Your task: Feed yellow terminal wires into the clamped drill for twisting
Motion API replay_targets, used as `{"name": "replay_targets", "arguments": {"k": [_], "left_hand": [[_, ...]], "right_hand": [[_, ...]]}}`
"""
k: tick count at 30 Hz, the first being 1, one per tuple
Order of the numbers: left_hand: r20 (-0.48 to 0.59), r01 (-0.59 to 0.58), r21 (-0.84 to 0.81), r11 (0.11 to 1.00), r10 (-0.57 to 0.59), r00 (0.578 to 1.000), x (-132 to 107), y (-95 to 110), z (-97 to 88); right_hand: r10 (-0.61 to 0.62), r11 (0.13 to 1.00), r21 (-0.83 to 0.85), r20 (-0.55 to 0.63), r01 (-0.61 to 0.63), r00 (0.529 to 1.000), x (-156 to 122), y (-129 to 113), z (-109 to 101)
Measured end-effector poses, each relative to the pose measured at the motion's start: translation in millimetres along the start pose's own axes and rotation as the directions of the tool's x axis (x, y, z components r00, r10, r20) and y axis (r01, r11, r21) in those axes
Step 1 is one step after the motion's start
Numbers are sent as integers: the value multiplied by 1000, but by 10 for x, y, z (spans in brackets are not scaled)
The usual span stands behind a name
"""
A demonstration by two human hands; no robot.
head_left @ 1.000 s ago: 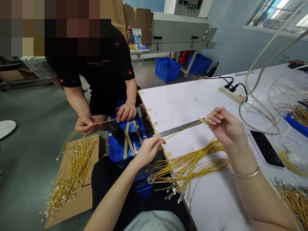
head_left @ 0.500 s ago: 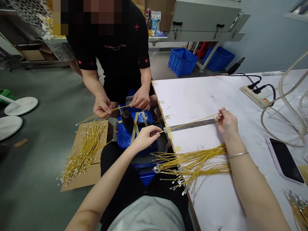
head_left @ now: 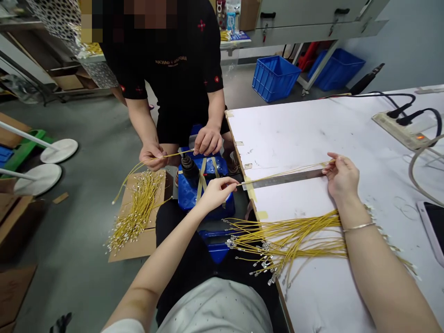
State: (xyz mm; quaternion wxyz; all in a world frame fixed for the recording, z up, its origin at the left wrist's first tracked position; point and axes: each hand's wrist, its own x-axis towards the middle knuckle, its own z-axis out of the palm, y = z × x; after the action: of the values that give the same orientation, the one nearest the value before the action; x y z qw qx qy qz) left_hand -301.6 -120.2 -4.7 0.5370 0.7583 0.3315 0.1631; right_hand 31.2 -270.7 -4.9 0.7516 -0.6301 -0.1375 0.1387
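A thin yellow wire (head_left: 277, 175) stretches between my two hands above a steel ruler (head_left: 291, 178) on the white table. My left hand (head_left: 218, 190) pinches its left end just off the table's edge. At the other end, my right hand (head_left: 342, 175) is closed on the wire near the ruler's right end. Close to my right forearm lies a bundle of yellow wires (head_left: 294, 231) with metal terminals, sticking out past the table edge.
Opposite, a person (head_left: 173, 78) holds another yellow wire over a blue stool (head_left: 208, 178) with a dark tool on it. More wires (head_left: 138, 210) lie on cardboard (head_left: 144, 245) at left. A power strip (head_left: 398, 129) and a phone (head_left: 432, 226) are on the right.
The view has shifted leftward, so the scene appears further right. My hands still hold the wire taut along the ruler, and my right fingers are extended a little more.
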Motion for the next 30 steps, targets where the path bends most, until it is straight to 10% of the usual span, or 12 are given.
{"name": "replay_targets", "arguments": {"k": [13, 30], "left_hand": [[-17, 105, -47, 993, -106, 994, 111, 14, 149], [16, 130, -109, 985, -129, 991, 167, -59, 161]], "right_hand": [[-142, 920, -389, -204, 53, 969, 112, 104, -241], [-209, 732, -678, -134, 65, 969, 192, 141, -335]]}}
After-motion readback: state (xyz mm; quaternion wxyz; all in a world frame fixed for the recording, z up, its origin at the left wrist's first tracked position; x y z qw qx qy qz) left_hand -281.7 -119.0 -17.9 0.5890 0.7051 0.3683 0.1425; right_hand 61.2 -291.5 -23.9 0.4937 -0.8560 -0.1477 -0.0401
